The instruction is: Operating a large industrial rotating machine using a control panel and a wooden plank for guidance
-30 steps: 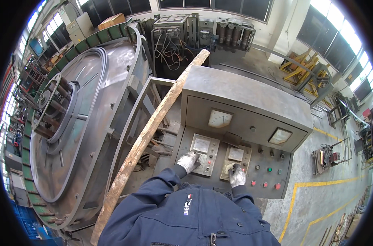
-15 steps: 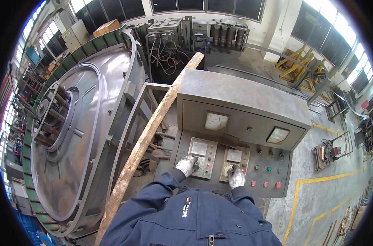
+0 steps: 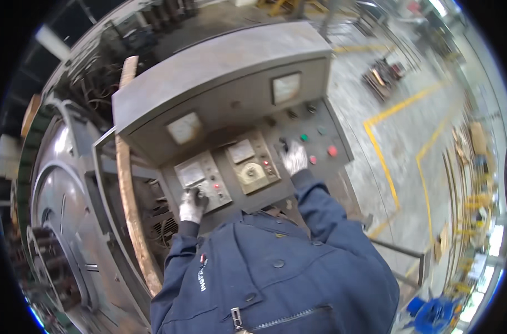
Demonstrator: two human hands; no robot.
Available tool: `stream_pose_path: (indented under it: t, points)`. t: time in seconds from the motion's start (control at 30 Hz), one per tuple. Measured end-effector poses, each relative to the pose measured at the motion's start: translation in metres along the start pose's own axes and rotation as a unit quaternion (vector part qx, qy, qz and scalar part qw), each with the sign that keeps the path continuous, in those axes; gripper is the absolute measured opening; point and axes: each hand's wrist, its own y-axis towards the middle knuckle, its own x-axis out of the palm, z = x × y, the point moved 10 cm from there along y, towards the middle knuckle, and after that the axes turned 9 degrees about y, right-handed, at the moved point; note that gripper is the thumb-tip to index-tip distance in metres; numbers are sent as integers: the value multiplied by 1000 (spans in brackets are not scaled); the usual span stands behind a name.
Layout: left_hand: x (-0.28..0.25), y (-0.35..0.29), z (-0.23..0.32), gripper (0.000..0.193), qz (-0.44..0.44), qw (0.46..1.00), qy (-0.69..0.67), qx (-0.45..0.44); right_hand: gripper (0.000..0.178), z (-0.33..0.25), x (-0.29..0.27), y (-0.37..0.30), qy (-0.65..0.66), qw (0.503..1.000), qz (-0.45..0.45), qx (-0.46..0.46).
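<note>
A grey sloped control console [image 3: 231,207] stands before me, carrying two pale dial panels side by side. My left hand [image 3: 192,205], in a whitish glove with dark fingertips, is at the left dial panel [image 3: 190,172]; its fingers curl round the knob there, which they mostly cover. On the right dial panel [image 3: 250,171] the round dial knob [image 3: 250,172] is uncovered. To the right of that panel, my gloved right hand [image 3: 295,159] lies over the left end of the button rows, beside a green button [image 3: 304,137] and a red button [image 3: 313,160]. Blur hides what its fingertips touch.
Two square gauges, a left one [image 3: 184,128] and a right one [image 3: 287,88], sit in the console's upright face. A long wooden pole [image 3: 130,189] leans at its left, near a large round metal machine [image 3: 61,161]. Yellow floor lines [image 3: 381,161] run at the right.
My right hand has left the right panel's knob and moved right to the buttons. My left hand stays at the left panel. The whole view has turned and shifted rightward.
</note>
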Motion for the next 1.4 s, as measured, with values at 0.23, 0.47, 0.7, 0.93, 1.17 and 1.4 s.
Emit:
stream_pose_path:
  t: [0.23,0.47,0.7,0.93,1.17,1.4]
  points:
    - [-3,2,-1,41,-2,999,6,-32,32,127,-82,57,-33,985,116,124]
    - [-2,4,-10,42,-3,999,8,-51,51,155,-71,130,-14,987,76,144]
    - [5,-3,-9,41,15,998,6,-62,42,211,-48,161,-56,979,61,187]
    - [2,-4,-7,42,13,997,-3,-78,57,225,-37,168,19,973,39,226]
    - [-2,-3,-5,38,-12,996,7,-93,74,218,-38,171,-20,974,-26,226]
    - [4,-3,-10,39,-5,997,-8,-82,60,199,-39,173,-61,984,-69,153]
